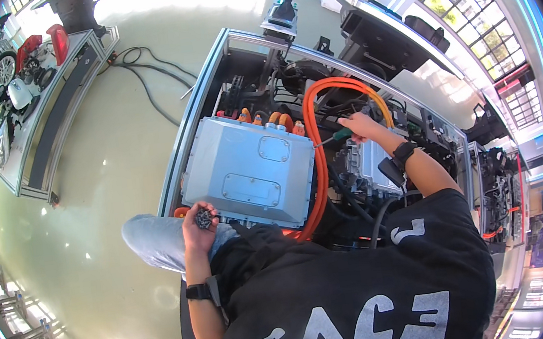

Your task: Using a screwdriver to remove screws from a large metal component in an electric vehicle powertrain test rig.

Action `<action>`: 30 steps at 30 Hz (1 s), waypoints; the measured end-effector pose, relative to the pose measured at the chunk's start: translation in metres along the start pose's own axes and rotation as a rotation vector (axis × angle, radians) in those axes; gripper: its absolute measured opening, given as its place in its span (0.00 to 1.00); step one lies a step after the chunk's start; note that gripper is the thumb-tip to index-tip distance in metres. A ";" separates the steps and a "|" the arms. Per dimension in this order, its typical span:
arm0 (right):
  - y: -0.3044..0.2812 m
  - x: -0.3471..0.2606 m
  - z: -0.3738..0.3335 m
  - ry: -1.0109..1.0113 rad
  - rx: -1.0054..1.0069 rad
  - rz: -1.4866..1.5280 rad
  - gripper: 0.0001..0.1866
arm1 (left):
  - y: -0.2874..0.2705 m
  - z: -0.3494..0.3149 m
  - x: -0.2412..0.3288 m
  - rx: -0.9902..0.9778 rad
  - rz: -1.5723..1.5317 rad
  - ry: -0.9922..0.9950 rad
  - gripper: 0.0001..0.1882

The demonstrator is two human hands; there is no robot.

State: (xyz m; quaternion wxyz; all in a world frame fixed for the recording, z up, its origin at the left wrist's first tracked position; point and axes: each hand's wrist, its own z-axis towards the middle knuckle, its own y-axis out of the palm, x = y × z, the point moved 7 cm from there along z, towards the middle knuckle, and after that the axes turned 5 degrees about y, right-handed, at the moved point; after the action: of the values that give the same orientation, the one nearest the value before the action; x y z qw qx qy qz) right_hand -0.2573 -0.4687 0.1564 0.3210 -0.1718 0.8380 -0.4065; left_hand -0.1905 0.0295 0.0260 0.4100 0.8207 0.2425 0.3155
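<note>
Screwdriver (343, 133), just right of centre frame: long axis nearly level, shaft pointing left toward the silver box (243, 163). Right hand (364, 127) curls closed round its green handle; left hand (194, 234), lower left, cups small dark parts (203, 218).

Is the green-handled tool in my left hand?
No, your right hand grips the green-handled tool, while your left hand holds a cluster of small dark pieces.

A table (65, 100) holds a spoked wheel (4, 69) — dark cables (130, 63) lie near it.
</note>
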 end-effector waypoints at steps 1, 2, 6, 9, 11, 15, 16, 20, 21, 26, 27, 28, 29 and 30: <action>0.004 0.015 0.005 0.233 -0.074 0.040 0.21 | 0.000 0.002 0.001 0.006 0.006 0.002 0.09; 0.007 0.014 0.002 0.157 -0.088 0.090 0.24 | 0.001 0.003 0.002 0.004 0.007 0.009 0.09; 0.008 0.014 0.004 -0.240 0.104 -0.190 0.13 | 0.003 0.002 0.001 -0.011 -0.010 -0.002 0.10; 0.018 -0.021 -0.015 -0.606 0.222 -0.708 0.14 | 0.003 0.000 0.002 -0.010 -0.002 0.003 0.10; 0.018 -0.029 -0.017 -0.590 0.127 -0.601 0.16 | 0.004 0.002 0.003 -0.018 0.004 0.006 0.10; 0.011 -0.033 -0.011 -0.480 0.157 -0.254 0.15 | 0.003 -0.001 0.003 -0.025 -0.030 0.013 0.11; 0.012 -0.025 -0.006 -0.145 -0.005 -0.068 0.16 | 0.004 0.000 0.003 -0.026 -0.027 0.012 0.11; 0.033 -0.005 -0.016 0.452 -0.357 0.326 0.16 | 0.003 0.000 0.002 0.001 -0.018 0.017 0.11; 0.041 -0.004 -0.025 0.634 -0.457 0.497 0.14 | 0.003 0.000 0.002 -0.005 -0.023 0.017 0.11; 0.033 -0.005 0.003 0.461 -0.515 0.251 0.09 | 0.001 0.001 0.004 -0.025 -0.033 0.034 0.11; 0.035 -0.006 0.004 0.462 -0.520 0.246 0.09 | 0.000 0.002 0.002 -0.034 -0.049 0.010 0.11; 0.036 -0.026 0.005 0.136 -0.482 -0.150 0.10 | 0.001 0.001 0.000 -0.042 -0.062 -0.015 0.11; 0.041 -0.046 0.000 -0.197 -0.423 -0.536 0.12 | 0.000 0.001 0.000 -0.036 -0.063 -0.016 0.11; 0.045 -0.064 -0.010 -0.514 -0.292 -0.937 0.20 | 0.001 0.003 0.002 -0.037 -0.047 0.000 0.12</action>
State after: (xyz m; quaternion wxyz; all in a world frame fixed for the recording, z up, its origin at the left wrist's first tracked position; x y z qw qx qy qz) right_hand -0.2183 -0.4004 0.1512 0.2726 -0.6626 0.6144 -0.3304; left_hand -0.1872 0.0292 0.0261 0.4324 0.8070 0.2558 0.3104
